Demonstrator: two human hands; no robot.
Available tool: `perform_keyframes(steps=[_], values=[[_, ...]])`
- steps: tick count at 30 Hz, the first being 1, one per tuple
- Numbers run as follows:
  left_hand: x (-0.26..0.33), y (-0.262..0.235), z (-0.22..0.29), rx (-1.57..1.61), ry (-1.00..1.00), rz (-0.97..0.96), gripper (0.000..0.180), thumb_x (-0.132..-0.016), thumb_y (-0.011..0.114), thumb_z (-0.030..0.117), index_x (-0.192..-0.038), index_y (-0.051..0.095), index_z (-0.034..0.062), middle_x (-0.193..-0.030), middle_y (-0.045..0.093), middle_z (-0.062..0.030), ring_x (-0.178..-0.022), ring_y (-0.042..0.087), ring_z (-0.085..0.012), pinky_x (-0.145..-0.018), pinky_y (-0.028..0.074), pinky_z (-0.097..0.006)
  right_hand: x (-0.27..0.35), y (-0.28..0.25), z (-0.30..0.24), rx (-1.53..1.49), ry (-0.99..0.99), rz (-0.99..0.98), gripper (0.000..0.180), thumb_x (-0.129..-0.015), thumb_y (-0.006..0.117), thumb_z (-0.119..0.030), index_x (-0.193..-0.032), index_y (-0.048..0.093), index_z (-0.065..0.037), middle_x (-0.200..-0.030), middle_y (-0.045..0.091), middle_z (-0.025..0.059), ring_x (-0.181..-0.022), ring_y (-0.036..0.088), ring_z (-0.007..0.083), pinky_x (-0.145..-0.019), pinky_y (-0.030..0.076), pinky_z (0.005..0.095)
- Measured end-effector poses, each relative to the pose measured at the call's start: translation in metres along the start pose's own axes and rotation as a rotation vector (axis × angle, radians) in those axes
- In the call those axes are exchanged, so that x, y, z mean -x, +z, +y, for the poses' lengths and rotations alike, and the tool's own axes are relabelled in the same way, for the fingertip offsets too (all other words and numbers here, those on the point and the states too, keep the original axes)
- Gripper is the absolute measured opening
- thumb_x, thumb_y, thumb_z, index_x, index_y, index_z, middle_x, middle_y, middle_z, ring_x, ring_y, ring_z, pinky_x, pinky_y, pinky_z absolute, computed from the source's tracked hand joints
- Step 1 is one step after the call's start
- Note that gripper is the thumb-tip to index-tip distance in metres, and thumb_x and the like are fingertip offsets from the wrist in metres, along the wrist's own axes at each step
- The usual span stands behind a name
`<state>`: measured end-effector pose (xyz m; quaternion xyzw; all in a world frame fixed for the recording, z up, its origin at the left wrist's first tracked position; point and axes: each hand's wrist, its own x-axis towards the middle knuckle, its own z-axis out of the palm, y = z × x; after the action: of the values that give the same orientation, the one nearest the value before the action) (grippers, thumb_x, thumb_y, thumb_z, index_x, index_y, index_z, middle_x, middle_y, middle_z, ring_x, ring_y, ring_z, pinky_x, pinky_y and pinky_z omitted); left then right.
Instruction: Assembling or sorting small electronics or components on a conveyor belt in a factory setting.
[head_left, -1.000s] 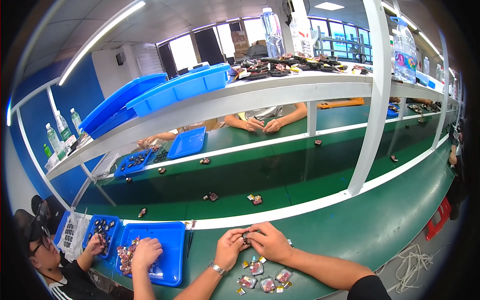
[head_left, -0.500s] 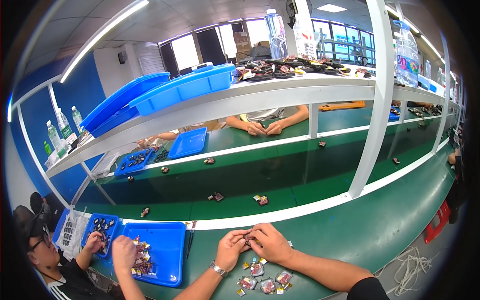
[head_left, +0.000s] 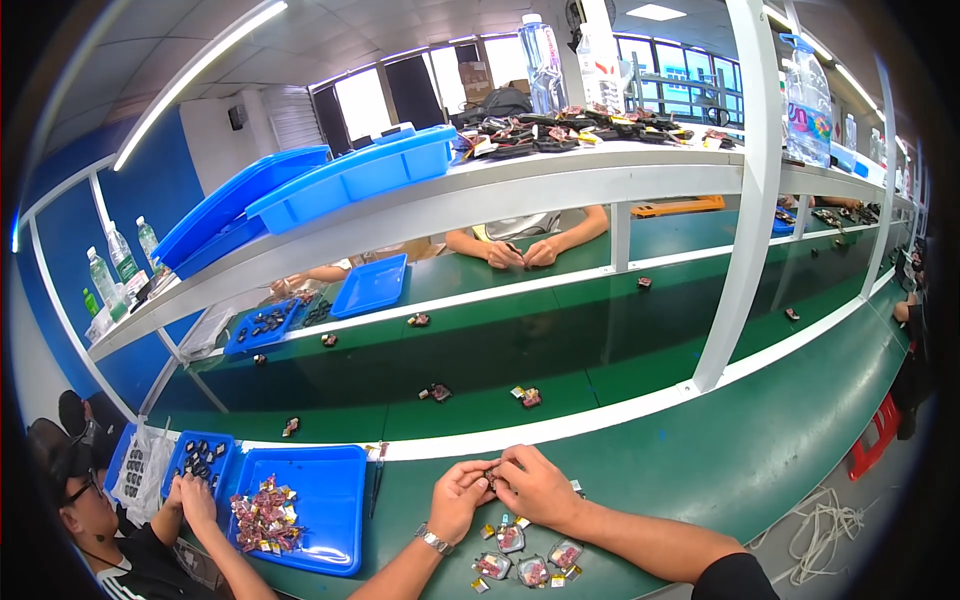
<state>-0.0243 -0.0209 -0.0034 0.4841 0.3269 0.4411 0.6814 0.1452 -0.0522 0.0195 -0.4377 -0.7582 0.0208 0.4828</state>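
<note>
Centrally, a small dark part (head_left: 492, 474) sits pinched between both hands just above the green surface (head_left: 700, 470), close to its white edge strip (head_left: 560, 425). Left hand (head_left: 458, 497): fingers curled narrow, tips on the part; watch (head_left: 433, 541) on the wrist. Right hand (head_left: 535, 485): fingers closed over the part from the right, touching the left hand's tips. The part is too small to tell its details.

Just below the hands, several small red-and-clear pieces (head_left: 525, 560) lie loose on the surface, near each other.

Left of the hands, a blue tray (head_left: 335, 500) holds a heap of similar pieces (head_left: 265, 515). A co-worker's hands (head_left: 190, 495) rest at that tray's left rim, beside a smaller blue tray (head_left: 200, 462) with dark parts.

Beyond the strip, a green belt (head_left: 560, 340) carries scattered single pieces (head_left: 528, 397), well apart. Across it, another person's hands (head_left: 525, 253) meet under a white shelf (head_left: 480, 195) bearing blue bins (head_left: 350, 180) and bottles (head_left: 540, 60).
</note>
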Motion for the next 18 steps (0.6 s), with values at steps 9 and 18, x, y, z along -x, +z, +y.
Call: perform_keyframes(steps=[9,18], values=[[0.0010,-0.0010,-0.0024,-0.048,0.008,0.005,0.027,-0.093,0.049,-0.005,-0.119,0.052,-0.0006,-0.124,0.059,-0.0118,-0.106,0.061,-0.0151,-0.085,0.054,-0.026,0.0033,0.0018,-0.0030,-0.005,0.046,0.036,0.013,-0.077,0.065,-0.007,-0.087,0.059,-0.002,-0.096,0.056,0.0085,-0.087,0.058,0.0258,-0.070,0.053,0.0361],[0.0008,0.0001,-0.0053,-0.021,0.029,0.005,0.026,-0.092,0.049,-0.005,-0.118,0.052,-0.0007,-0.116,0.061,-0.0113,-0.100,0.063,-0.0149,-0.083,0.055,-0.026,0.0045,0.0037,0.0008,-0.061,0.065,0.108,0.013,-0.080,0.064,-0.003,-0.092,0.060,-0.001,-0.101,0.057,0.0124,-0.090,0.058,0.0297,-0.077,0.050,0.0387]])
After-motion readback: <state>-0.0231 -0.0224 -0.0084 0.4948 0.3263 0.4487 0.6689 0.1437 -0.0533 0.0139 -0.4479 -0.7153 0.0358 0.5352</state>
